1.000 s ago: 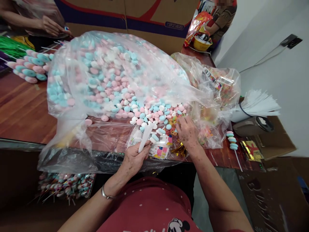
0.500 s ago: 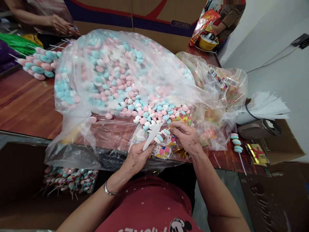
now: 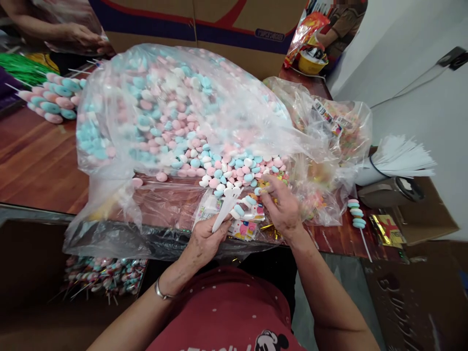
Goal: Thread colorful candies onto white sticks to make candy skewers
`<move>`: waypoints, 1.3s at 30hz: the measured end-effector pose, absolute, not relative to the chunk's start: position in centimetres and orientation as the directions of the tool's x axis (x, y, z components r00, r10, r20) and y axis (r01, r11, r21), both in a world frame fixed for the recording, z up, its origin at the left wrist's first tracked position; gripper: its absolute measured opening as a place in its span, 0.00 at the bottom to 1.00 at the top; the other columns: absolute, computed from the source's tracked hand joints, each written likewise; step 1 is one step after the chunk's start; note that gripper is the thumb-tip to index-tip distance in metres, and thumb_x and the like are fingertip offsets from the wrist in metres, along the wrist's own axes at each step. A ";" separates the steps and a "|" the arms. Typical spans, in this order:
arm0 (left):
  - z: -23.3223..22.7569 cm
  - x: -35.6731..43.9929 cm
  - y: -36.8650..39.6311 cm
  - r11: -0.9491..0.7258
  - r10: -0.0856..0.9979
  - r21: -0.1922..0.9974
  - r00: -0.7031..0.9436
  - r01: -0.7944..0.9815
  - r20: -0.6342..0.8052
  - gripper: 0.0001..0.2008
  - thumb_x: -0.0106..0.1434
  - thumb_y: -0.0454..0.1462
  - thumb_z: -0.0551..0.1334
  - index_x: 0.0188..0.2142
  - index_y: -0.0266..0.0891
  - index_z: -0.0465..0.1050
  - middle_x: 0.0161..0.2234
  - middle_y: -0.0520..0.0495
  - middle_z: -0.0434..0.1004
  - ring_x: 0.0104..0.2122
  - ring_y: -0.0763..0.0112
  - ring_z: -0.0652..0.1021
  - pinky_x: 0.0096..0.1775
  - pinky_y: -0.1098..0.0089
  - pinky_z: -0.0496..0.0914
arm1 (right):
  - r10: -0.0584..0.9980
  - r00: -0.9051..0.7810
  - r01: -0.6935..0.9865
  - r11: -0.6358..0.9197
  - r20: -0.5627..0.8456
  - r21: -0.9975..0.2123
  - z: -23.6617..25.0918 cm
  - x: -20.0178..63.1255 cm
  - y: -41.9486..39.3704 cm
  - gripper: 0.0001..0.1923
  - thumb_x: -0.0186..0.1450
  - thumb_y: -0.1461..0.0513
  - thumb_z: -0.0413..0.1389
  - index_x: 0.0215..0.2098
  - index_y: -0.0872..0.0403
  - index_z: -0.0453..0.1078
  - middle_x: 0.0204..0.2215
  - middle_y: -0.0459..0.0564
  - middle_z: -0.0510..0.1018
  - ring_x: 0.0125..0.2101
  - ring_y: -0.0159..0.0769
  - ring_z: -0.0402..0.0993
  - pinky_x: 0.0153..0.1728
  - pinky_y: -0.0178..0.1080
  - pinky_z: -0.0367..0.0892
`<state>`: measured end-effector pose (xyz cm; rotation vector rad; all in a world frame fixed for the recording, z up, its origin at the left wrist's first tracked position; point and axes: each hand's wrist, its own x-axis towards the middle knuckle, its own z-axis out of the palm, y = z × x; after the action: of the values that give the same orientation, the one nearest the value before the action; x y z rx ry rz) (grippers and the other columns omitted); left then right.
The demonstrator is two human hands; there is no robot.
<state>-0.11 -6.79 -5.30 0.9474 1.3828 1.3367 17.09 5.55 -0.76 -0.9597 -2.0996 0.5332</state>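
Note:
My left hand (image 3: 209, 240) is closed around a bundle of white plastic sticks (image 3: 225, 207). Between the same fingers is a skewer of blue and white candies (image 3: 240, 209), slanting up to the right. To the right of that skewer's tip, my right hand (image 3: 280, 204) pinches a small blue candy (image 3: 257, 191); it looks apart from the skewer. Loose pink, blue and white candies (image 3: 219, 175) spill from the mouth of a large clear bag (image 3: 161, 107) just beyond my hands. Printed packets (image 3: 243, 229) lie under the skewer.
A finished-looking candy skewer (image 3: 356, 214) lies at right, near a grey mug (image 3: 378, 195) and a holder of white sticks (image 3: 405, 158). More skewers (image 3: 54, 97) are stacked at left. A carton of wrapped skewers (image 3: 104, 275) stands below the table. Another person's hand (image 3: 86, 36) is at upper left.
My right hand has drawn back slightly from the skewer's tip and up toward the loose candies, and a blue candy now shows in its fingers. My left hand keeps its hold.

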 end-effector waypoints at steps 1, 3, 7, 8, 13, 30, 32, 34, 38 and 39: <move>-5.2 -0.1 -6.8 0.102 0.965 0.992 -0.236 -0.074 -0.117 0.16 0.59 0.42 0.63 0.41 0.33 0.80 0.17 0.55 0.63 0.19 0.76 0.62 0.25 0.72 0.61 | 0.819 -0.380 0.451 0.570 0.429 -0.687 -1.0 17.0 5.7 0.18 0.66 0.61 0.54 0.55 0.49 0.69 0.43 0.50 0.80 0.40 0.36 0.78 0.46 0.40 0.74; -5.1 -0.2 -6.8 0.110 0.967 0.992 -0.224 -0.061 -0.121 0.17 0.60 0.42 0.62 0.42 0.33 0.80 0.17 0.55 0.63 0.19 0.76 0.62 0.25 0.72 0.60 | 0.872 -0.330 0.414 0.477 0.361 -0.775 -1.2 16.9 6.0 0.15 0.65 0.59 0.55 0.50 0.49 0.71 0.39 0.47 0.81 0.37 0.35 0.79 0.42 0.38 0.74; -5.4 -0.3 -6.7 0.135 0.970 0.990 -0.198 -0.033 -0.139 0.17 0.61 0.44 0.61 0.41 0.34 0.81 0.18 0.55 0.62 0.20 0.75 0.62 0.25 0.73 0.60 | 0.866 -0.385 0.392 0.466 0.318 -0.793 -0.9 16.5 5.8 0.10 0.65 0.61 0.53 0.42 0.50 0.75 0.38 0.45 0.82 0.38 0.34 0.78 0.43 0.37 0.73; -5.4 -0.4 -6.6 0.138 0.971 0.990 -0.195 -0.026 -0.140 0.17 0.61 0.44 0.61 0.41 0.34 0.81 0.18 0.54 0.62 0.20 0.75 0.62 0.25 0.73 0.60 | 0.855 -0.405 0.393 0.484 0.325 -0.782 -0.8 16.5 5.6 0.11 0.66 0.62 0.52 0.43 0.50 0.75 0.39 0.45 0.82 0.39 0.33 0.79 0.45 0.37 0.73; -5.4 -0.4 -6.5 0.142 0.969 0.990 -0.198 -0.025 -0.144 0.18 0.61 0.45 0.61 0.42 0.34 0.80 0.17 0.55 0.63 0.20 0.75 0.63 0.25 0.73 0.60 | 0.795 -0.441 0.478 0.601 0.416 -0.641 -0.7 16.7 4.9 0.16 0.67 0.65 0.49 0.48 0.47 0.74 0.44 0.45 0.82 0.43 0.35 0.79 0.49 0.39 0.72; -5.3 -0.3 -6.6 0.133 0.970 0.991 -0.200 -0.022 -0.134 0.17 0.61 0.43 0.61 0.41 0.33 0.80 0.17 0.55 0.62 0.20 0.76 0.62 0.24 0.73 0.58 | 0.831 -0.390 0.335 0.530 0.397 -0.779 -1.5 16.9 3.7 0.15 0.66 0.64 0.52 0.48 0.47 0.75 0.45 0.47 0.82 0.45 0.36 0.79 0.52 0.41 0.72; -5.3 -0.4 -6.7 0.131 0.973 0.991 -0.192 -0.012 -0.131 0.17 0.61 0.43 0.61 0.42 0.33 0.80 0.18 0.55 0.61 0.20 0.76 0.62 0.24 0.73 0.58 | 0.895 -0.372 0.180 0.330 0.247 -0.927 -1.6 17.0 4.0 0.14 0.64 0.62 0.56 0.48 0.48 0.74 0.41 0.46 0.83 0.42 0.35 0.79 0.47 0.40 0.74; -5.3 -0.5 -6.8 0.131 0.977 0.991 -0.170 -0.008 -0.130 0.17 0.62 0.42 0.60 0.43 0.34 0.80 0.18 0.56 0.61 0.20 0.77 0.61 0.25 0.74 0.58 | 0.905 -0.414 0.018 0.114 0.096 -0.993 -1.5 17.2 4.4 0.15 0.61 0.60 0.61 0.47 0.49 0.75 0.38 0.46 0.83 0.38 0.34 0.79 0.42 0.39 0.75; -5.6 -0.7 -6.9 0.105 0.986 0.994 -0.131 -0.008 -0.105 0.15 0.62 0.42 0.60 0.41 0.34 0.80 0.19 0.55 0.61 0.21 0.77 0.61 0.25 0.74 0.57 | 0.870 -0.491 -0.095 -0.111 -0.051 -0.989 -1.4 17.5 5.0 0.15 0.53 0.59 0.68 0.40 0.50 0.78 0.34 0.45 0.82 0.35 0.31 0.77 0.38 0.36 0.73; -5.6 -0.8 -7.0 0.095 0.987 0.995 -0.126 -0.009 -0.095 0.15 0.62 0.42 0.60 0.40 0.34 0.80 0.19 0.55 0.61 0.21 0.76 0.61 0.25 0.74 0.57 | 0.866 -0.497 -0.097 -0.128 -0.063 -0.987 -1.4 17.5 5.0 0.14 0.53 0.59 0.68 0.38 0.50 0.78 0.34 0.45 0.81 0.35 0.31 0.76 0.37 0.36 0.73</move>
<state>-0.75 -6.98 -5.64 1.0736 1.3433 1.2303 17.52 4.97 -1.43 -0.8957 -1.4228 1.7148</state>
